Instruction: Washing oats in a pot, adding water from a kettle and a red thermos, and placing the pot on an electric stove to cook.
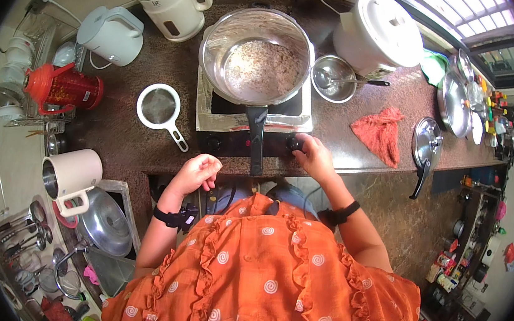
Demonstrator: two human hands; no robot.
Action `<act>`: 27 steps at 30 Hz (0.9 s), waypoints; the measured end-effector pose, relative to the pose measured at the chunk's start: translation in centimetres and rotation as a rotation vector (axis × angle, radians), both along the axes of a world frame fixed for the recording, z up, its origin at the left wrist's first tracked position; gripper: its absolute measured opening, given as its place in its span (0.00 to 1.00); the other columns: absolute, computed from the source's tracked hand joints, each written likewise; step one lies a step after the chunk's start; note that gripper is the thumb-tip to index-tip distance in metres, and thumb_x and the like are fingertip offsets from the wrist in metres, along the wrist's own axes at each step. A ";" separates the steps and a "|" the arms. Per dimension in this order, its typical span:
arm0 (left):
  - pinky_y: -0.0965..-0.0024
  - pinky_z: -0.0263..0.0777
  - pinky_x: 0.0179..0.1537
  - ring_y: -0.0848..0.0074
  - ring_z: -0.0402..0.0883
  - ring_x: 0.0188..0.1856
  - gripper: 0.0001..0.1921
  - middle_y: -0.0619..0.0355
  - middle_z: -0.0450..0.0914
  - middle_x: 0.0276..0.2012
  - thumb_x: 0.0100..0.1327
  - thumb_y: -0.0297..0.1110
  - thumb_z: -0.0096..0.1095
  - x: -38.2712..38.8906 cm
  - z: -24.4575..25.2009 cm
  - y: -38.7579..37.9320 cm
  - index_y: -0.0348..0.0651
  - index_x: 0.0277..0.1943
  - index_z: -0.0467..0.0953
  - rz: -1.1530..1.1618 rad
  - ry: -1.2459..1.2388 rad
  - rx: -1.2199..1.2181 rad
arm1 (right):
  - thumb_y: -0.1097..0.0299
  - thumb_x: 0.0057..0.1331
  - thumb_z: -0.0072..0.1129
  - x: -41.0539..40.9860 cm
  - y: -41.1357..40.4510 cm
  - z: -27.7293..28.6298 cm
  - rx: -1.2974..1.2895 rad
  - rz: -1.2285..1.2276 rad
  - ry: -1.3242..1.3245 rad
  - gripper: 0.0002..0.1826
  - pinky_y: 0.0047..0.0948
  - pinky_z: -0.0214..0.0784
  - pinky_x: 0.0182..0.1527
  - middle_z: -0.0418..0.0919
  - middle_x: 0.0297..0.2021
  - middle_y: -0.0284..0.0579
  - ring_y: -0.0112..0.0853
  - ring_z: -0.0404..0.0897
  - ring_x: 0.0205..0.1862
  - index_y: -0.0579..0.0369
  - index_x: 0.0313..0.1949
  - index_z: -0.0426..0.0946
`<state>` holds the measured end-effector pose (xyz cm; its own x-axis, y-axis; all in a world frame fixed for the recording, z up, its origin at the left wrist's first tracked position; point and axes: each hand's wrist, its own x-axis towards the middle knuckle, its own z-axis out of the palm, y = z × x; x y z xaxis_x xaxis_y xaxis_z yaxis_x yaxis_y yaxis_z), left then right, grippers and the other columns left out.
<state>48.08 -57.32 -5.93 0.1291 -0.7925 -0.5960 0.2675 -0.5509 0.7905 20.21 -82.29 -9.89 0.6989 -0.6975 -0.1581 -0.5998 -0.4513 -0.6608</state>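
Note:
My right hand [317, 158] has its fingers around the black knob [293, 142] on the cooktop's front panel. Loosely curled with nothing in it, my left hand [197, 173] is by the counter's front edge. A large steel cooker pot [213, 64] without a lid stands on the cooktop [205, 118], which has foil around its border. Inside lies a pale brown, grainy mass [271, 70]; I cannot tell what it is. The pot's black handle [255, 139] points towards me, between my hands. A small red light [247, 143] shows on the panel.
Left of the cooktop lies a white-rimmed strainer [174, 119], with a red flask [65, 88] and two kettles [117, 37] [172, 6] beyond. To the right are a steel bowl [328, 90], a white cooker [359, 39], a red cloth [379, 136] and a pressure-cooker lid [425, 145].

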 end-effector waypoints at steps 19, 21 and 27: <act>0.78 0.73 0.24 0.81 0.78 0.24 0.15 0.60 0.78 0.27 0.71 0.41 0.63 -5.7 2.4 1.9 0.36 0.46 0.75 0.104 -0.170 0.078 | 0.49 0.61 0.67 -10.1 -11.0 -2.0 -0.630 -0.313 0.306 0.23 0.52 0.71 0.52 0.79 0.51 0.48 0.46 0.78 0.52 0.46 0.50 0.79; 0.77 0.74 0.24 0.81 0.78 0.24 0.15 0.60 0.78 0.27 0.71 0.41 0.63 -6.6 2.7 2.2 0.36 0.46 0.75 0.130 -0.188 0.099 | 0.41 0.64 0.60 -14.9 -13.4 -5.0 -0.564 -0.642 0.569 0.30 0.67 0.67 0.54 0.63 0.68 0.52 0.53 0.63 0.67 0.35 0.63 0.72; 0.78 0.74 0.24 0.82 0.78 0.24 0.15 0.61 0.78 0.27 0.71 0.41 0.63 -10.1 3.3 2.5 0.36 0.45 0.75 0.179 -0.204 0.173 | 0.51 0.57 0.69 -10.6 -7.4 -5.1 -0.433 -0.069 0.123 0.18 0.53 0.72 0.43 0.75 0.42 0.55 0.54 0.76 0.45 0.45 0.42 0.78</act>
<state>37.95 -54.79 -2.60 0.3882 -0.6355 -0.6674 0.2182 -0.6402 0.7366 9.64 -89.69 -15.04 0.6425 -0.7622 0.0791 -0.7006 -0.6261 -0.3423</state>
